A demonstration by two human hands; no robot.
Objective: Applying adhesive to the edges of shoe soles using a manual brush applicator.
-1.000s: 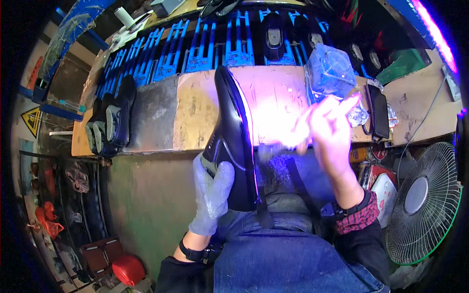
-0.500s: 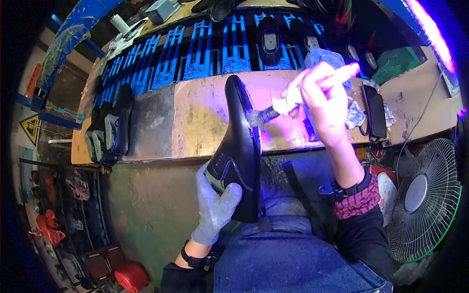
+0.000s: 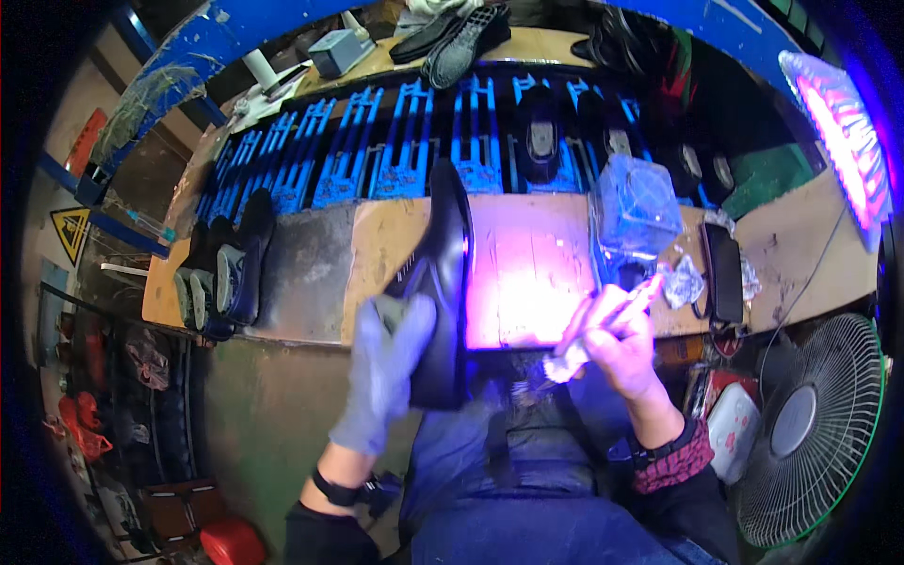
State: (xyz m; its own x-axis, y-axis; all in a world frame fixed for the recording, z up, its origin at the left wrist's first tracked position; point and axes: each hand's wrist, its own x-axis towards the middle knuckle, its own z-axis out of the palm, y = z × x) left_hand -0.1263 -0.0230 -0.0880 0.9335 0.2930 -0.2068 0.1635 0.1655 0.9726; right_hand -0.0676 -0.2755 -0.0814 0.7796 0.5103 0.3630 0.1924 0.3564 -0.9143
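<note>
A black boot upper (image 3: 443,254) stands tilted in front of me, its tall shaft pointing away over the workbench (image 3: 395,226). My left hand (image 3: 377,367), in a grey glove, is closed around its lower part, thumb on the near side. Bare and lit pink by the lamp, my right hand (image 3: 626,353) grips a brush (image 3: 563,365) by its pale handle. The brush is now apart from the boot, in front of the bench edge, and its bristles are blurred. Beyond my right hand stands a clear bluish plastic container (image 3: 640,207).
Blue slatted racks (image 3: 405,141) run behind the bench, with black boots (image 3: 541,141) among them. More boots (image 3: 243,273) stand at the left end. Black soles (image 3: 471,42) lie at the back. A bright lamp (image 3: 847,141) hangs right, above a fan (image 3: 794,421).
My right hand has drawn the brush off the boot's edge, toward me. My left hand has moved the boot slightly left and turned it. The view has shifted, showing more of the back.
</note>
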